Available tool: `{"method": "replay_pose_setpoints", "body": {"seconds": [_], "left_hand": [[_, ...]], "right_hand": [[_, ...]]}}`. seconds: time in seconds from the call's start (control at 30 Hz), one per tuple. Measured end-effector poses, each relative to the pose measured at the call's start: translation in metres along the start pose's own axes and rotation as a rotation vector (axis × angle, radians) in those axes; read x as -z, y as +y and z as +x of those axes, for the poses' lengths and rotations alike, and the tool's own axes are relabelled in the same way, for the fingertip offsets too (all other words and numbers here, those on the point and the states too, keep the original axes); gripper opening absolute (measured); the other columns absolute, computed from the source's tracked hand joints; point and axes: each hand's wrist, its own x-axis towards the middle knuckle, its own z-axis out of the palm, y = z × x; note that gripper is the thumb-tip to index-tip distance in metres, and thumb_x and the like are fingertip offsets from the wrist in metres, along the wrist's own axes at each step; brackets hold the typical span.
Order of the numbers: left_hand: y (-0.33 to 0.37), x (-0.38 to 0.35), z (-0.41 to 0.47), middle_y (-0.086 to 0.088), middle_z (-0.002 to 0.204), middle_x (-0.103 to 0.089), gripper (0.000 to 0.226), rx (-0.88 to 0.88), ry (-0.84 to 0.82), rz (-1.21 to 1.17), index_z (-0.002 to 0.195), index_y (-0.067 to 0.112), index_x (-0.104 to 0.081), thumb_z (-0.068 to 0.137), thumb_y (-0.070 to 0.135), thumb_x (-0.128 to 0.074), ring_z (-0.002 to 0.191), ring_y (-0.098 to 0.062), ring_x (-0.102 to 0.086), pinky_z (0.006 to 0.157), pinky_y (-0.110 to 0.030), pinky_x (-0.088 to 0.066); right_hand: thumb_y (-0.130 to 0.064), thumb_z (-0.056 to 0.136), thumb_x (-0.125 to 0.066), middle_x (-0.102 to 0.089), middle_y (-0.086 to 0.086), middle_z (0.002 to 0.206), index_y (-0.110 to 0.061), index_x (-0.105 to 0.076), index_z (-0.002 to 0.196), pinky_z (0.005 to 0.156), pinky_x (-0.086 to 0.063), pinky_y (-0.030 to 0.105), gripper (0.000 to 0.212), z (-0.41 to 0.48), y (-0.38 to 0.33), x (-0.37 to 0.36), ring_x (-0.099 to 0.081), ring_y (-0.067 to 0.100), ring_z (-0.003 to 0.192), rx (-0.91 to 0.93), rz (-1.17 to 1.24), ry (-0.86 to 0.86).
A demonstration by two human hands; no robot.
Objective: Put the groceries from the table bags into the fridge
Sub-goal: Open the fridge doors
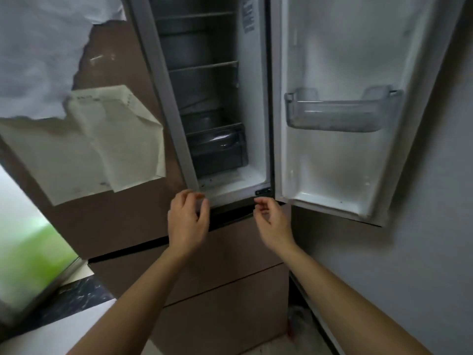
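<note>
Head view, looking down both bare forearms as they reach forward side by side. The left hand (188, 219) is up with its back to the camera, wrist straight, its fingers (204, 206) loosely curled and a little spread; it holds nothing. The right hand (272, 221) is level with it and well apart, its fingers (261, 203) bent inward with the thumb close beneath them, and nothing is gripped there either.

The fridge (230, 180) stands straight ahead of the fingertips. Both hands hang just short of the lower lip of its open compartment. A small dark hinge plate (263, 192) sits just above the right fingers.

Beyond the left fingertips and higher comes the drawer (217, 147), smoky plastic and pushed in. A pale sheen shows through its front, contents or glare, I cannot tell. Above it are two wire shelves (204, 66), with dark, blurred shapes behind them.

Past the right fingers the door (332, 162) is swung wide open. Its clear bin (340, 111) is clipped on high up, and the white liner shows through the plastic.

To the left of the left hand the shut door carries a creased paper (115, 139) stuck to its brown face. Under both wrists are brown drawer fronts (225, 290), closed. A grey wall (435, 201) stands off to the right.
</note>
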Motion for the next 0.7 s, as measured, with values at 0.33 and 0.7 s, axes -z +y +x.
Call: {"method": "replay_pose_setpoints", "body": {"seconds": [0.33,0.7], "left_hand": [[-0.143,0.067,-0.005,-0.021,0.163,-0.011,0.074,-0.201,-0.06,0.624,0.151,0.011,-0.037,0.083,0.018,-0.066,0.151,-0.037,-0.014,0.114,-0.061,-0.025],[-0.168,0.065,-0.005,-0.015,0.166,0.004,0.097,-0.264,-0.119,0.726,0.157,0.017,-0.022,0.072,0.018,-0.068,0.153,-0.031,0.002,0.119,-0.057,-0.014]], "right_hand": [[-0.039,0.076,-0.073,-0.033,-0.001,0.158,-0.027,-0.021,0.157,0.117,-0.034,0.045,0.097,0.058,-0.049,-0.157,-0.034,0.019,0.144,-0.112,0.073,-0.346],[-0.056,0.084,-0.07,-0.061,-0.009,0.125,-0.026,-0.056,0.126,0.096,-0.047,0.022,0.054,0.068,-0.049,-0.189,-0.058,0.006,0.115,-0.063,0.196,-0.238]]}}
